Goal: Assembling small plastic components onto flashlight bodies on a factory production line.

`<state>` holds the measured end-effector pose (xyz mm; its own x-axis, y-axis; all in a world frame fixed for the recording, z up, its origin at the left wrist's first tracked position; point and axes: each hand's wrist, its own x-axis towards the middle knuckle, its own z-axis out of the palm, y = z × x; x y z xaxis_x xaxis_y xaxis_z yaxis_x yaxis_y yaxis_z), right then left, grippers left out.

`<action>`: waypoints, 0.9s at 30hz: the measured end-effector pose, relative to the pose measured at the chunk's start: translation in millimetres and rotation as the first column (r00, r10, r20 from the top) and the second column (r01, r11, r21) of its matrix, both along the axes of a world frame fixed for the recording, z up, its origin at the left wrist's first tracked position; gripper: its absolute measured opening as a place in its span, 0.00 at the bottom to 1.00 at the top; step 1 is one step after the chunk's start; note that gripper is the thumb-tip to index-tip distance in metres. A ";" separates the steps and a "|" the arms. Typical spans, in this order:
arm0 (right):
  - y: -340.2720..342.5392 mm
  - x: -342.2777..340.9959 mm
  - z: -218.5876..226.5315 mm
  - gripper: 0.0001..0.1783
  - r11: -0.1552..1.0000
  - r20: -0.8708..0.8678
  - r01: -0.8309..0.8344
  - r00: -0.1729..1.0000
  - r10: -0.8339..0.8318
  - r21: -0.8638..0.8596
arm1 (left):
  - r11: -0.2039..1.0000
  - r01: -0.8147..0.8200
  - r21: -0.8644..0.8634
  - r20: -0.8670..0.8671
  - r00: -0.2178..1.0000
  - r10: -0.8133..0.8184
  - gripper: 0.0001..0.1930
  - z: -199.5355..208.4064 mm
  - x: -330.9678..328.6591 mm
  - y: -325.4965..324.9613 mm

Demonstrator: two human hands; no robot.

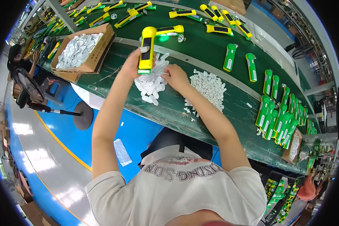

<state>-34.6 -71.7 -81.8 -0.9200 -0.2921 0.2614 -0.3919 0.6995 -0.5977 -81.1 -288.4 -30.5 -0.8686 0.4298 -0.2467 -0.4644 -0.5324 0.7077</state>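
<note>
My left hand is wrapped round a yellow flashlight with a black panel on its face and a green edge at its lower end. It is held upright above a heap of flat white rounded strips. At the right side of that heap is my right hand, its thumb and fingers pinched together. Whatever lies between those fingertips is too small to make out. Just right of this hand, a pile of small white plastic pieces lies on the green bench, partly behind my right forearm.
An open cardboard box of white strips stands at the left. Yellow flashlights lie along the far green belt. Many green flashlights crowd the right end. A fan and another person are at far left.
</note>
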 end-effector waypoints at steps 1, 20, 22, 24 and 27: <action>4.3 0.7 -2.5 0.12 1.000 -0.006 0.014 1.000 -0.014 0.009 | 1.000 0.014 0.009 -0.006 1.000 -0.014 0.24 2.4 9.7 5.2; 70.8 80.3 176.0 0.12 0.906 0.062 0.008 0.998 0.020 -0.423 | 0.913 0.048 0.406 -0.216 0.975 0.044 0.32 35.2 110.0 160.3; 68.2 79.7 177.0 0.13 0.937 0.005 -0.024 1.000 0.028 -0.350 | 0.883 0.101 0.459 -0.287 0.957 0.040 0.34 29.8 112.5 159.0; 70.7 81.3 182.2 0.13 0.976 -0.102 -0.094 0.992 0.075 -0.195 | 0.860 0.089 0.502 -0.285 0.956 0.068 0.35 24.1 111.8 157.5; 77.2 81.7 185.5 0.11 0.969 -0.029 -0.160 0.987 0.158 -0.190 | 0.867 0.147 0.476 -0.296 0.955 0.001 0.37 22.4 113.0 150.0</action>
<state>47.1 5.5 103.7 -0.8616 -0.3777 0.3391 -0.4982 0.5008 -0.7079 31.9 -138.3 -8.0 -0.8300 0.4947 0.2575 -0.3399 -0.8147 0.4697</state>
